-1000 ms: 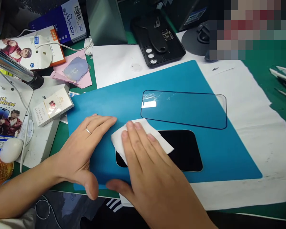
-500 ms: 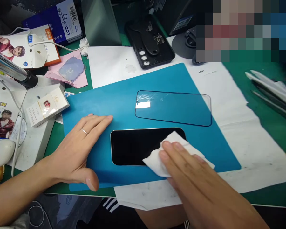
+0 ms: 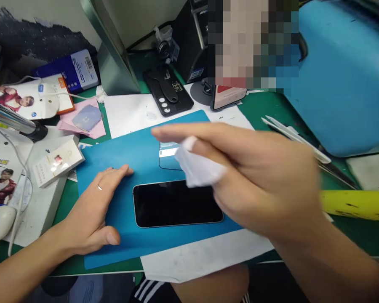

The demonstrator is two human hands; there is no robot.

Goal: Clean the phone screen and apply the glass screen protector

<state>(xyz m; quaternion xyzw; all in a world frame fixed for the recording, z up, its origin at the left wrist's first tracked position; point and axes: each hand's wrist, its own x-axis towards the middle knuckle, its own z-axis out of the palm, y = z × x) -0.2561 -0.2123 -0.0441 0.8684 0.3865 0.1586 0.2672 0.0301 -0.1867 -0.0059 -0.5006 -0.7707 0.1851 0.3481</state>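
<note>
A smartphone (image 3: 173, 210) lies screen up on a blue mat (image 3: 120, 160), its glass black. My left hand (image 3: 97, 206) rests on the mat just left of the phone, fingers stretched out and apart, with a ring on one finger. Above the phone's right end my right hand (image 3: 259, 176) is raised, slightly blurred, holding a crumpled white wipe (image 3: 198, 168) between thumb and fingers. Behind it lies a clear screen protector (image 3: 169, 162) with a dark border; most of it is hidden by my right hand.
At the back lies a black phone case (image 3: 169, 90), near a propped-up phone (image 3: 229, 97). Tweezers (image 3: 297, 134) and a yellow tube-like object (image 3: 356, 205) are on the right. Leftward sit a cigarette pack (image 3: 59, 162), a metal lamp post (image 3: 14, 118) and a white cable.
My right hand has lifted the wipe off the phone's screen and turned, now covering much of the screen protector. My left hand stays on the mat. The view has shifted to the right.
</note>
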